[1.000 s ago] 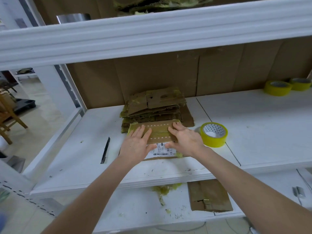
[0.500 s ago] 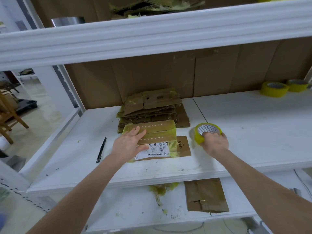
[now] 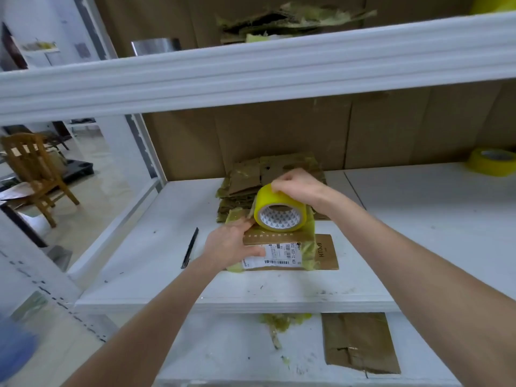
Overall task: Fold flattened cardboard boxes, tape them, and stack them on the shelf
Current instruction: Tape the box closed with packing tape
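on the white middle shelf board (image 3: 418, 233) two bare arms reach in, one grip each. counted out: two yellow rolls of packing tape, one flattened brown cardboard box with a white printed label (image 3: 325, 252), one stack of flattened, tape-streaked cardboard boxes (image 3: 245, 181) behind it, one slim black tool (image 3: 190, 248), and one loose brown cardboard piece (image 3: 360, 342) on the white lower shelf (image 3: 223, 353).

the left grip (image 3: 231, 244) lies flat on the left part of the labelled box, fingers straight and pressing down, thumb stretched across the label's near edge; it holds nothing. its fingertips end just beside the lower left rim of the held yellow tape roll (image 3: 280, 212). the right grip (image 3: 298, 185) comes from above with fingers curled over the top of that roll, which stands on edge over the far half of the box, its patterned white core facing the camera. whether the roll touches the box cannot be told.

the second yellow tape roll (image 3: 492, 162) sits flat at the far right of the same shelf, well apart from both grips. the black tool lies left of the box, near the left forearm. greenish tape scraps (image 3: 279, 321) hang under the shelf's front edge. a ragged pile of torn cardboard (image 3: 293, 20) rests on the top shelf, whose white front beam crosses the upper view. a wooden chair (image 3: 33, 169) stands on the floor at left
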